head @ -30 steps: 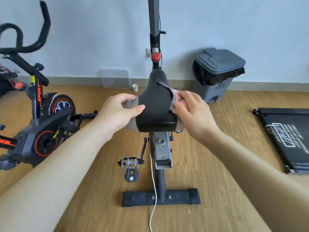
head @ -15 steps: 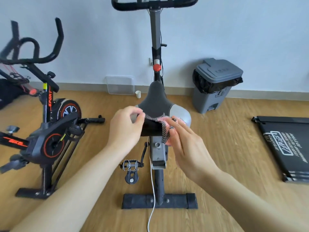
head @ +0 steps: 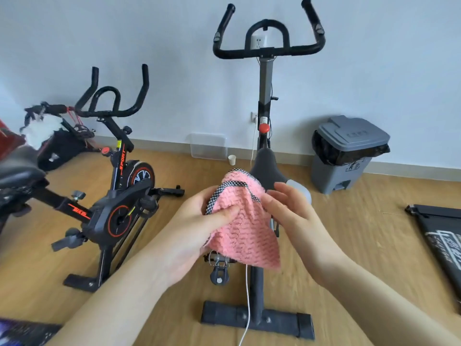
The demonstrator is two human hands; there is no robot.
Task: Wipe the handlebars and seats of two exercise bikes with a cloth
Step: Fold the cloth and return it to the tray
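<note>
While the pink cloth (head: 245,228) hangs lifted in the centre of the frame, clear of the saddle, both hands are on it. The left hand (head: 199,221) pinches it, thumb pressed on the front face near the checked hem; the right hand (head: 296,221) reaches in at the cloth's right edge with fingers loosely curled, though whether they actually grip the fabric I cannot tell.

Behind the cloth sits the seat (head: 268,168) of the centre bike, only its nose and upper part showing. Its handlebars (head: 268,46) stand at the top of the frame, well apart from the cloth. At left, the second bike shows handlebars (head: 117,101) and, at the far left edge, a blurred seat (head: 17,168).

No wiping contact at this instant, so this reads as a refold or regrip between surfaces. Nothing visible proves any surface is clean; by my judgement both sets of bars and the left-hand seat may remain.
</note>
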